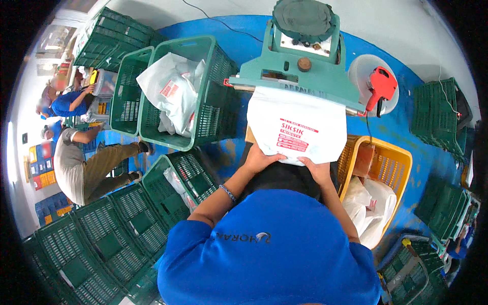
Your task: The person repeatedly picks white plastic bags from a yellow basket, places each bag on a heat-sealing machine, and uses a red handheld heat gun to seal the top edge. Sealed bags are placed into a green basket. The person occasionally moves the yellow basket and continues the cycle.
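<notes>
Gripping the near edge of a white bag [315, 114] bearing red print, the left hand [262, 159] and the right hand [318, 171] stand apart from each other, each closed on the plastic with the thumb on the upper face; the fingers beneath are largely hidden. The white bag lies spread in front of the wearer, above the lap, its far edge meeting the front of a green machine [317, 84]; whether that edge enters the machine cannot be told. A dark cloth cover [304, 19] caps the top of the machine, and a round brown knob [304, 64] sits on its body. To the right of the machine, a red handheld tool [382, 84] rests over a round pale tub [357, 68]. Left of the machine, a green crate [223, 86] contains further white bags [175, 89], heaped above its rim. Beside the right forearm, a yellow crate [404, 170] contains a brown box [364, 160] and pale packages [378, 201]. A beaded band [226, 192] encircles the left wrist. At lower left, green crates [86, 254] stand in a row; at far left, a person in a pale shirt [70, 165] is near a blue-shirted person [68, 104]. The floor [243, 30] is blue.
</notes>
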